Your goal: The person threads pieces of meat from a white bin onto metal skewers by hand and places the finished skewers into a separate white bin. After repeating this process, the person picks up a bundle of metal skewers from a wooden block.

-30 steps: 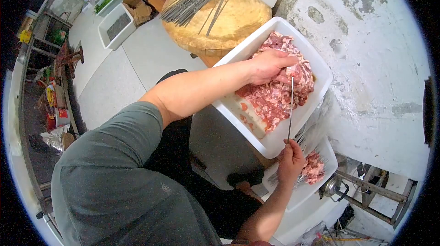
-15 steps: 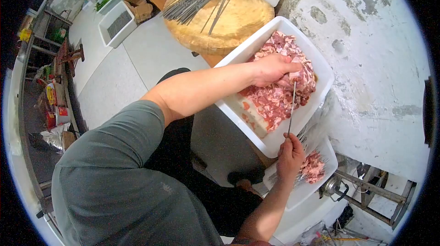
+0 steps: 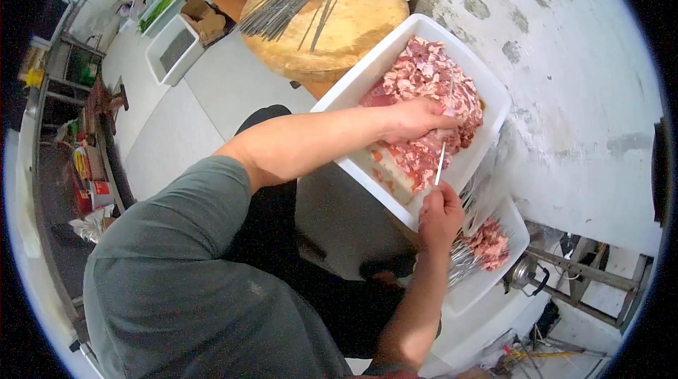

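My left hand point(image 3: 418, 121) is closed on a piece of raw meat inside a white plastic tub point(image 3: 498, 100). Chopped raw meat point(image 3: 424, 61) is heaped around it. Below it, my right hand point(image 3: 441, 211) grips a thin metal skewer point(image 3: 440, 164) near the tub's lower rim. The skewer points up at the meat in my left hand, and its far part is hidden there. Near my right wrist, a smaller white tray point(image 3: 484, 291) holds several skewers loaded with meat point(image 3: 489, 243).
Several bare flat skewers point(image 3: 296, 1) lie on a round wooden chopping block point(image 3: 367, 22) beyond the tub. A white bin point(image 3: 173, 51) and a brown cardboard box point(image 3: 205, 20) stand on the floor at upper left. A metal frame point(image 3: 586, 277) is at lower right.
My right hand has moved up along the skewer's line, closer to my left hand, and less of the skewer shows between them. My left hand has shifted slightly down the tub.
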The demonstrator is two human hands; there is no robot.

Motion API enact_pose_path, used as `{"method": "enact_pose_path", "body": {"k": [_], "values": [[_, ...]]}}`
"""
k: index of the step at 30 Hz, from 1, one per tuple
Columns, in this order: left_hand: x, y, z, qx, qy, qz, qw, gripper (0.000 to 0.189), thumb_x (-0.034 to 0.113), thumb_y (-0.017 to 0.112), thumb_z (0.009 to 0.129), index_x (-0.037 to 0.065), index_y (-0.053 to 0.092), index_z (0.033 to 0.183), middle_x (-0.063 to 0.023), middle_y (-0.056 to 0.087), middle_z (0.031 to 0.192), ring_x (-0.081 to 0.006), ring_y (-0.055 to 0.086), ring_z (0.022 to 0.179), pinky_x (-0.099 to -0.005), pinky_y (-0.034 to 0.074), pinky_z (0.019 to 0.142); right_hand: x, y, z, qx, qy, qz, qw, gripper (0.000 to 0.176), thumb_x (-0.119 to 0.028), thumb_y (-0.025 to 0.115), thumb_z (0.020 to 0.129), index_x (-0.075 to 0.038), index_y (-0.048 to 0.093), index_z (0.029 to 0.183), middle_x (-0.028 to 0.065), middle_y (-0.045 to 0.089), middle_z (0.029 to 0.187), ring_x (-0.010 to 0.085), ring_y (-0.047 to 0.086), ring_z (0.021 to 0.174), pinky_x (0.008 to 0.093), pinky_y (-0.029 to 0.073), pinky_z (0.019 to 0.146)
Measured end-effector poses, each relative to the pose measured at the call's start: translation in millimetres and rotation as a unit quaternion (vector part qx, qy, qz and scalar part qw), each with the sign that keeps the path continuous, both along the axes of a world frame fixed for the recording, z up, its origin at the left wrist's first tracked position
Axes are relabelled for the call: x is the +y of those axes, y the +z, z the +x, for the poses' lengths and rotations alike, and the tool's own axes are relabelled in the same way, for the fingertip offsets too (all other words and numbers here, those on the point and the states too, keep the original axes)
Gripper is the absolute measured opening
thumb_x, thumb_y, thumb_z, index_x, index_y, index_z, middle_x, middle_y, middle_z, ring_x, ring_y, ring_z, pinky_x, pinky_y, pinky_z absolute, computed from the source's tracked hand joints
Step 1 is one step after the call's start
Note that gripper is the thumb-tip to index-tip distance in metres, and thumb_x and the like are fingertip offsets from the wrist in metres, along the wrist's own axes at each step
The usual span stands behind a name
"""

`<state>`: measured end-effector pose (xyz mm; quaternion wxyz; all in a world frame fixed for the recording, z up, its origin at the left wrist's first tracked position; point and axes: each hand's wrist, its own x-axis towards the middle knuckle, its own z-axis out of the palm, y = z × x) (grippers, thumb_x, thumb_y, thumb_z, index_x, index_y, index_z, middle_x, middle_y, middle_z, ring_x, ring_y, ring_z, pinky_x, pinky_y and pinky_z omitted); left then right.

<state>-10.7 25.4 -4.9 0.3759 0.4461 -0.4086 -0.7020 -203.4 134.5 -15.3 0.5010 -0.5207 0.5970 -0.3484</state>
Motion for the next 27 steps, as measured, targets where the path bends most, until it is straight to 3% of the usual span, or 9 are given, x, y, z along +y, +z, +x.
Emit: {"method": "enact_pose_path", "body": {"k": [2,3,6,8,9,13,17,23,27], "values": [[4,5,7,-0.106,-0.028,0.005,0.994,0.033,0.038,0.061,0.094,0.006,0.070,0.089,0.0002,0.061,0.076,-0.0091,0.052,0.069,-0.0263,0.044,0.062,7,-2,11,-0.094,-0.046,0.062,0.993,0.024,-0.012,0.056,0.092,0.003,0.065,0.108,0.0009,0.056,0.069,0.0067,0.049,0.055,0.0217,0.038,0.048],[1,4,12,-0.216,-0.042,-0.033,0.975,0.038,0.043,0.061,0.093,0.007,0.071,0.087,0.0014,0.058,0.070,-0.0091,0.050,0.067,-0.0265,0.042,0.062,12,7,16,-0.122,-0.059,0.089,0.987,0.024,-0.012,0.056,0.091,0.003,0.065,0.107,0.0006,0.056,0.068,0.0068,0.048,0.054,0.0221,0.038,0.047],[1,-7,15,-0.278,-0.019,-0.156,0.948,0.044,0.043,0.056,0.095,0.002,0.069,0.105,-0.0112,0.071,0.096,-0.0193,0.065,0.089,-0.0335,0.050,0.084,16,20,11,-0.122,-0.077,0.103,0.984,0.023,-0.011,0.054,0.092,0.003,0.064,0.107,-0.0013,0.051,0.064,0.0065,0.044,0.050,0.0225,0.035,0.044],[1,-8,20,-0.340,-0.031,-0.181,0.922,0.041,0.039,0.056,0.095,0.002,0.068,0.109,-0.0145,0.070,0.106,-0.0236,0.065,0.099,-0.0353,0.049,0.091,16,20,-2,-0.095,-0.080,0.083,0.989,0.023,-0.012,0.053,0.094,0.002,0.063,0.109,-0.0019,0.050,0.063,0.0062,0.042,0.049,0.0222,0.034,0.044],[1,-9,22,-0.371,-0.036,-0.193,0.908,0.040,0.037,0.056,0.095,0.003,0.067,0.111,-0.0161,0.069,0.111,-0.0258,0.065,0.104,-0.0361,0.048,0.095,19,17,-8,-0.139,-0.103,0.093,0.980,0.022,-0.013,0.053,0.095,0.002,0.063,0.108,-0.0013,0.050,0.065,0.0065,0.043,0.050,0.0222,0.035,0.044],[-7,-21,28,-0.434,-0.052,-0.228,0.870,0.029,0.027,0.060,0.091,0.006,0.068,0.110,-0.0167,0.069,0.107,-0.0291,0.066,0.101,-0.0383,0.050,0.092,29,18,-23,-0.137,-0.107,0.115,0.978,0.021,-0.012,0.051,0.095,0.002,0.063,0.105,-0.0009,0.050,0.066,0.0068,0.044,0.053,0.0220,0.035,0.045],[-29,-28,7,-0.494,-0.082,-0.303,0.811,0.026,0.026,0.062,0.088,0.005,0.068,0.104,-0.0184,0.069,0.098,-0.0354,0.065,0.095,-0.0439,0.051,0.087,40,17,-34,-0.145,-0.112,0.113,0.977,0.020,-0.013,0.050,0.097,0.002,0.062,0.104,-0.0020,0.049,0.066,0.0063,0.044,0.054,0.0213,0.034,0.045],[-51,4,-58,-0.615,-0.101,-0.255,0.739,0.029,0.030,0.065,0.082,0.002,0.071,0.090,-0.0209,0.069,0.094,-0.0367,0.066,0.094,-0.0452,0.052,0.085,44,24,-36,-0.160,-0.140,0.118,0.970,0.019,-0.015,0.050,0.098,0.000,0.061,0.104,-0.0035,0.047,0.065,0.0050,0.042,0.053,0.0208,0.033,0.045],[-73,-40,-74,-0.634,-0.061,-0.284,0.717,0.026,0.025,0.062,0.080,0.002,0.072,0.087,-0.0209,0.069,0.093,-0.0367,0.067,0.091,-0.0457,0.052,0.084,44,31,-40,-0.146,-0.129,0.080,0.978,0.019,-0.015,0.051,0.099,0.000,0.061,0.104,-0.0043,0.047,0.065,0.0042,0.041,0.053,0.0208,0.031,0.045]]}}
